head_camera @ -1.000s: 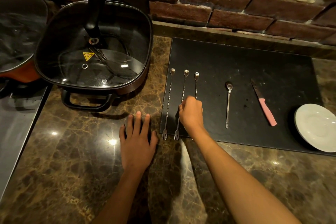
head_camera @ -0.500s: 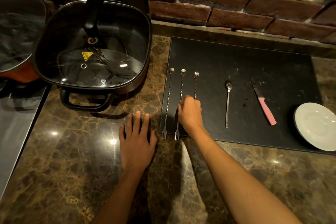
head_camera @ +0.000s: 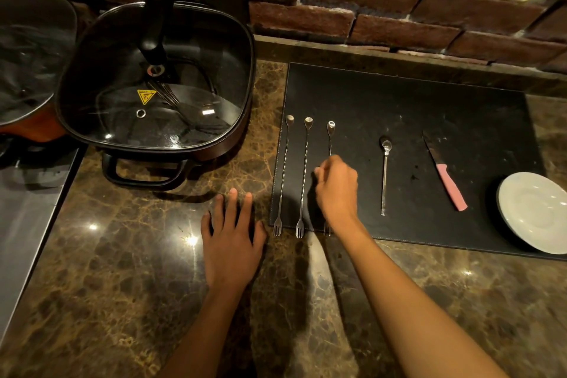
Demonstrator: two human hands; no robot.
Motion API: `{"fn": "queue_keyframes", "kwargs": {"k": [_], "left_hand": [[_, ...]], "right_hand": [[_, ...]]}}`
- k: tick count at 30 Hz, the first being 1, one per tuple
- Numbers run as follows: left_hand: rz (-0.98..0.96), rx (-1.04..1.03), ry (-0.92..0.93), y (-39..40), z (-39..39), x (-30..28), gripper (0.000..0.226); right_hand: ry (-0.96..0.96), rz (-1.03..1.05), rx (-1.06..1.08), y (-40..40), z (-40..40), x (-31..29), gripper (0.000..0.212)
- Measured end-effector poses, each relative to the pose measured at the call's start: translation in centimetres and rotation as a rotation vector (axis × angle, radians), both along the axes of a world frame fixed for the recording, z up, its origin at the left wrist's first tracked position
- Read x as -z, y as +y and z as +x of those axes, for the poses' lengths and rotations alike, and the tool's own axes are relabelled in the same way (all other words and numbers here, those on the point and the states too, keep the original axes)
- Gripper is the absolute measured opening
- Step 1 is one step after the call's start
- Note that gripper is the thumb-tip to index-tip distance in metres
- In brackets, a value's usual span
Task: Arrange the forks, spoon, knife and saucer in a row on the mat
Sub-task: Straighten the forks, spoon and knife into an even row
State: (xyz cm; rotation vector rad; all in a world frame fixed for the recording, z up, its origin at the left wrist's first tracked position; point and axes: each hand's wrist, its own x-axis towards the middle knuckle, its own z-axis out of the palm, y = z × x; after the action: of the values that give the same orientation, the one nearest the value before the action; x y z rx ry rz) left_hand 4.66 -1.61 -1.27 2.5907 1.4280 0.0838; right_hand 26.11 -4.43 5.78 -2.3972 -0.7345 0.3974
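Lying side by side at the left end of the black mat (head_camera: 408,95) are 3 long twisted forks, prongs toward the person and just over the near edge: the left fork (head_camera: 283,175), the middle fork (head_camera: 303,175) and the right fork (head_camera: 330,136). The right hand (head_camera: 337,186) covers the middle of the right fork, fingers curled over its shaft in a clenched grip. Further right on the mat lie 1 spoon (head_camera: 384,175), then 1 knife (head_camera: 445,176) with a pink handle, then 1 white saucer (head_camera: 535,212) at the mat's right end. The left hand (head_camera: 231,238) rests flat on the marble table (head_camera: 122,270), fingers spread, holding nothing. Left of the mat stands 1 square pan (head_camera: 156,80) with a glass lid.
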Motion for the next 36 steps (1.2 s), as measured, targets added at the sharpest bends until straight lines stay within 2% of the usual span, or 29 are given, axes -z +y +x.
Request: {"fn": "queue_keyframes", "kwargs": {"k": [3, 6, 13, 28, 36], "left_hand": [[0.008, -0.001, -0.008, 0.0, 0.1, -0.3, 0.059], [-0.004, -0.002, -0.004, -0.1, 0.1, -0.5, 0.06], [-0.007, -0.008, -0.012, -0.1, 0.1, -0.4, 0.06], [0.004, -0.008, -0.01, -0.1, 0.1, -0.5, 0.059], [0.016, 0.001, -0.013, -0.1, 0.1, -0.2, 0.059]], "right_hand": [[0.005, -0.054, 0.074, -1.4, 1.6, 0.1, 0.012], [0.071, -0.13, 0.052, -2.2, 1.9, 0.6, 0.015], [0.108, -0.135, 0.041, -1.8, 1.5, 0.4, 0.012], [0.041, -0.162, -0.035, -1.6, 1.4, 0.1, 0.01], [0.083, -0.164, -0.068, -1.7, 1.3, 0.0, 0.01]]}}
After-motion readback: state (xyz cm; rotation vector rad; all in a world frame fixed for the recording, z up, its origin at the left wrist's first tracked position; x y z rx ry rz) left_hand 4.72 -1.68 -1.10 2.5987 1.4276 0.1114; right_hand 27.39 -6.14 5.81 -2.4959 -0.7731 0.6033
